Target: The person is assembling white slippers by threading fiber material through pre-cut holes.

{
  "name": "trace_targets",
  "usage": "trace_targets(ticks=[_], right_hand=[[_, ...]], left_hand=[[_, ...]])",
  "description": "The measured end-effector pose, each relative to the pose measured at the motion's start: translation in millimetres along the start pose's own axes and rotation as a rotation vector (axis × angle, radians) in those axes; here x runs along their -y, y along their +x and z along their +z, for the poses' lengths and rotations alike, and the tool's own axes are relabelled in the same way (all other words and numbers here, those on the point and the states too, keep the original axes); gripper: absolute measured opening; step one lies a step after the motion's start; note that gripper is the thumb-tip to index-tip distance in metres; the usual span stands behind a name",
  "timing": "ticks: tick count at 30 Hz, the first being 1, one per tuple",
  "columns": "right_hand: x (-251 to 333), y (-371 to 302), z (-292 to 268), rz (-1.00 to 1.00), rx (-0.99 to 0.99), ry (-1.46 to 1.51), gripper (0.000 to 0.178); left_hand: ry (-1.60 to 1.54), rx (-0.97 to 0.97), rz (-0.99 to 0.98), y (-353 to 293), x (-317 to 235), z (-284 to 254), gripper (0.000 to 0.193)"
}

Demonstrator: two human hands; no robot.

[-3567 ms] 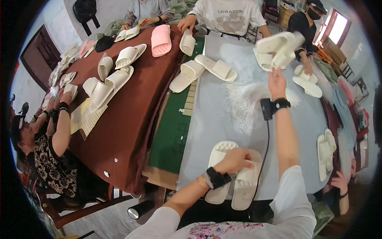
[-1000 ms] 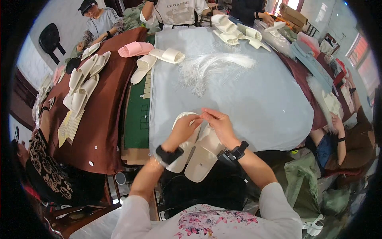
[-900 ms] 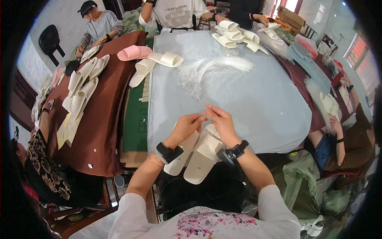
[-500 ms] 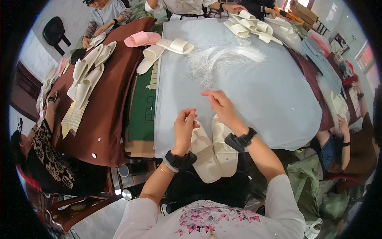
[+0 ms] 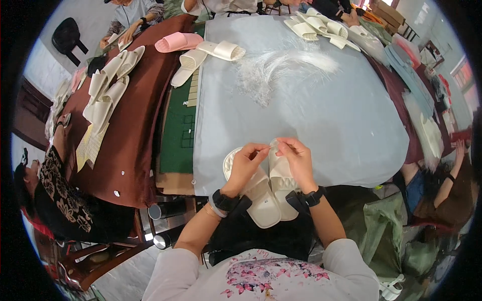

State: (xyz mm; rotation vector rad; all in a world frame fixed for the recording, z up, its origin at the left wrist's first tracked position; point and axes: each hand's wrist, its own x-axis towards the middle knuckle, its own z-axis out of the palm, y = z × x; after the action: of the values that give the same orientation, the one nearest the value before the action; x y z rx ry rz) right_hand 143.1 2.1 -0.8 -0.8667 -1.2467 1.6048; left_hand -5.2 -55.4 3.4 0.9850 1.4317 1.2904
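Note:
A pair of cream slippers lies side by side at the near edge of the table, partly beyond it: the left slipper (image 5: pixel 264 208) and the right slipper (image 5: pixel 282 183). Over them my two hands meet, fingertips close together. My left hand (image 5: pixel 245 168) is closed in a pinch, above the left slipper's strap; what it holds is too small to make out. Between thumb and forefinger, my right hand (image 5: pixel 299 163) pinches a small translucent piece (image 5: pixel 274 144), above the right slipper. Both wrists wear black bands.
A loose heap of clear thin strands (image 5: pixel 286 67) lies on the pale blue tabletop (image 5: pixel 321 120). Beyond it are a pink slipper (image 5: pixel 178 42) and several cream slippers (image 5: pixel 314 25). More slippers (image 5: pixel 105 93) rest on the brown cushioned surface (image 5: pixel 135 145). Other people work around the table.
My right hand has come down and back from above the slippers to meet my left fingertips. My left hand has shifted slightly right. A small translucent piece now shows at my right fingertips.

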Motion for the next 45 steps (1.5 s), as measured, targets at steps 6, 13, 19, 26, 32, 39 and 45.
trace_targets(ticks=[6,13,19,26,32,39,45], right_hand=[[-2.9,-2.0,1.5,-0.105,0.088,0.022,0.017],[5.9,-5.8,6.4,-0.067,0.121,-0.125,0.016],[2.8,-4.8,6.8,-0.085,0.123,-0.104,0.016],[8.2,-4.1,6.7,-0.059,0.124,-0.065,0.015],[7.2,-4.7,9.0,-0.033,0.103,-0.116,0.013],[2.6,-6.6,13.8,-0.099,0.101,-0.100,0.013],[0.8,-5.4,13.0,-0.213,0.134,-0.231,0.013]], left_hand=[[-0.006,0.052,0.155,-3.6,16.4,-1.3,0.016],[-0.129,-0.023,0.070,-7.5,1.4,-2.0,0.015],[-0.149,-0.012,0.071,-6.7,4.7,-3.6,0.017],[-0.172,-0.012,0.053,-6.3,-1.2,-3.5,0.016],[-0.122,0.019,0.089,-5.5,0.2,-4.3,0.015],[-0.120,0.028,0.094,-6.3,-0.5,-5.5,0.014],[0.004,0.040,0.115,-5.9,-1.8,-6.2,0.016]])
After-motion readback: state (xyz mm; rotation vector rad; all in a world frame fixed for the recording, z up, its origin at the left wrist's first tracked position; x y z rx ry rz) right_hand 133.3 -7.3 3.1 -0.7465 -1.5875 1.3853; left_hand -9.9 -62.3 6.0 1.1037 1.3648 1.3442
